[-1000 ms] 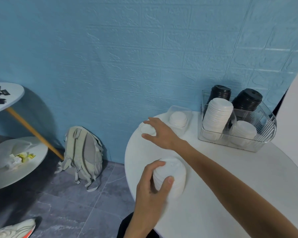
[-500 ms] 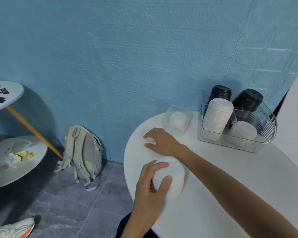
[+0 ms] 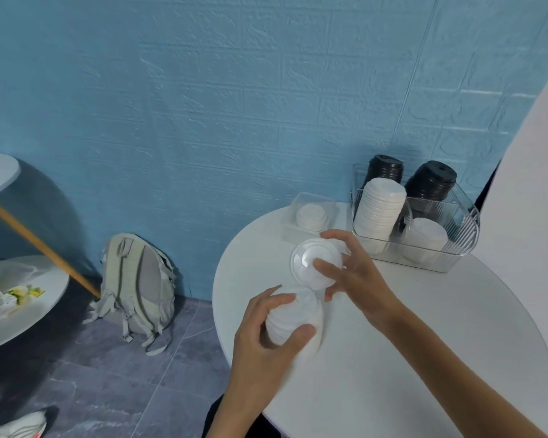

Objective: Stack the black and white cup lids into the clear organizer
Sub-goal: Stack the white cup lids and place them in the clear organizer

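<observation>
On the round white table [image 3: 424,327] my left hand [image 3: 266,339] grips a short stack of white lids [image 3: 293,319] near the table's left edge. My right hand [image 3: 358,276] pinches a single white lid [image 3: 314,263] by its rim, tilted, just above that stack. The clear organizer [image 3: 456,248] stands at the back right against the wall. It holds two stacks of black lids [image 3: 431,181] at the rear, a tall stack of white lids [image 3: 378,213] and a lower white stack [image 3: 424,241] in front.
A small clear tray [image 3: 298,230] with a few white lids stands left of the organizer. A grey backpack [image 3: 140,286] leans on the blue wall on the floor. Another white two-tier table [image 3: 29,298] is at the far left.
My right hand picked the single white lid up from the table's back left edge and brought it over the stack. My left hand kept its hold on the stack.
</observation>
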Available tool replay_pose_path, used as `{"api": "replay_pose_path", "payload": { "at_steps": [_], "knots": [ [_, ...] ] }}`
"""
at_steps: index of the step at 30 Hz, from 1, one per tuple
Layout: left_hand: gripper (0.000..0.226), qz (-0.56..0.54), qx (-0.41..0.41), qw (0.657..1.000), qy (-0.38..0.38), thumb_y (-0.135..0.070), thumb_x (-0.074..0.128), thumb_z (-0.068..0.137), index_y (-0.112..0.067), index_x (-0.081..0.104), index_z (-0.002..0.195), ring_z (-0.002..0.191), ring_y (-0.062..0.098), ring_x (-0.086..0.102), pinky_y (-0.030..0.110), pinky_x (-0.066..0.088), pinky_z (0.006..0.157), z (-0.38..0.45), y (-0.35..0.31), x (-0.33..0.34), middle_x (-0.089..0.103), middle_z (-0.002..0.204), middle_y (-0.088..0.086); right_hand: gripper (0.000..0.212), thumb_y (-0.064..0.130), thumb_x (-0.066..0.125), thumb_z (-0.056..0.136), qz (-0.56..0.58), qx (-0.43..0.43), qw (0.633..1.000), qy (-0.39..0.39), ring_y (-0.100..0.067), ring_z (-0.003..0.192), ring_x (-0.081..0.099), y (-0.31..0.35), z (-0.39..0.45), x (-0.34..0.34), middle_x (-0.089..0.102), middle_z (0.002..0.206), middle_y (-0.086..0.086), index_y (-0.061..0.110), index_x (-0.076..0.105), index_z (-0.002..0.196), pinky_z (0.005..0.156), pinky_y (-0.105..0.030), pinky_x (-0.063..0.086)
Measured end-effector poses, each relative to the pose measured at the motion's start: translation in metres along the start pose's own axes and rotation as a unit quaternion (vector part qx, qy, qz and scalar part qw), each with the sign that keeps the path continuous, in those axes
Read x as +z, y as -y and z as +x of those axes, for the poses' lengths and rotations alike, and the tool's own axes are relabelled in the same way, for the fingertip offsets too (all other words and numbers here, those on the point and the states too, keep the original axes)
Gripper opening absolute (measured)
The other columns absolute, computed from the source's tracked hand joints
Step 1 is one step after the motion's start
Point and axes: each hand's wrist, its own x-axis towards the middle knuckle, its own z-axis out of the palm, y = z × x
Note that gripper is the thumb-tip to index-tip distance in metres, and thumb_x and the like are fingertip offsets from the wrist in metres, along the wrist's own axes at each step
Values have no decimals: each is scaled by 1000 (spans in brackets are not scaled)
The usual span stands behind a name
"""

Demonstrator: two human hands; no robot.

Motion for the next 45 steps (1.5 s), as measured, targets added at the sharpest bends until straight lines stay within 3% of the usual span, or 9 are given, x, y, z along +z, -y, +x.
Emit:
{"api": "replay_pose_path", "payload": {
  "at_steps": [6,9,15,22,25,32,37,40,45],
  "knots": [
    [49,-4,-3,1000,7,-41,85,66,-40,68,112,129,7,56,21,51,96,1,-1,0,60,137,-22,45,17,75,80,124,42,991,-22,-16,64,57,14,-23,-2,69,90,-8,8,61,122,45,-24,44],
    [62,-7,-13,1000,11,-39,87,63,-40,61,119,121,11,61,26,54,93,3,-1,1,65,130,-16,33,11,73,87,71,48,996,-3,-12,54,49,14,-29,7,67,82,-6,14,67,119,44,-22,39],
    [84,-11,-16,1000,2,-41,88,55,-55,49,127,119,3,61,17,53,89,5,-3,4,63,127,-24,24,20,83,83,-101,20,995,-12,-5,83,65,2,-30,19,72,95,11,32,77,103,79,-26,53],
    [78,-54,-42,995,74,-44,83,71,-52,47,140,137,12,52,42,44,114,1,2,8,56,146,-15,19,16,73,92,-74,44,996,-7,-10,102,68,-16,-42,28,71,107,12,29,76,104,91,-31,54],
    [73,-78,-52,992,84,-53,72,78,-38,45,144,136,11,52,35,42,115,1,-1,12,56,144,-14,17,18,67,93,-45,40,998,-11,-18,104,69,-20,-46,30,75,108,5,26,75,105,95,-38,55],
    [48,-83,-73,989,102,-47,67,84,-39,50,128,127,13,58,18,46,97,3,3,9,61,133,-10,27,13,62,97,-20,35,999,-8,-17,108,69,-29,-53,31,73,115,5,33,75,109,94,-35,56],
    [61,-95,-71,987,108,-47,65,82,-23,44,134,117,7,62,14,46,92,4,2,10,65,122,-16,17,23,63,100,-35,74,996,23,-14,103,71,-15,-46,25,76,108,5,25,76,110,88,-23,55],
    [67,-85,-72,989,95,-55,65,75,-25,44,132,116,-1,58,7,42,91,3,1,12,60,121,-29,27,36,50,104,-118,77,989,34,-10,103,68,-7,-12,15,73,109,10,25,73,113,85,-11,49],
    [74,-84,-84,989,88,-59,67,71,-28,44,134,117,-5,55,6,41,91,4,4,10,56,124,-33,34,34,63,99,-285,-16,958,-43,-17,112,61,-7,84,0,59,130,-2,22,62,131,103,-28,45]
  ]
}}
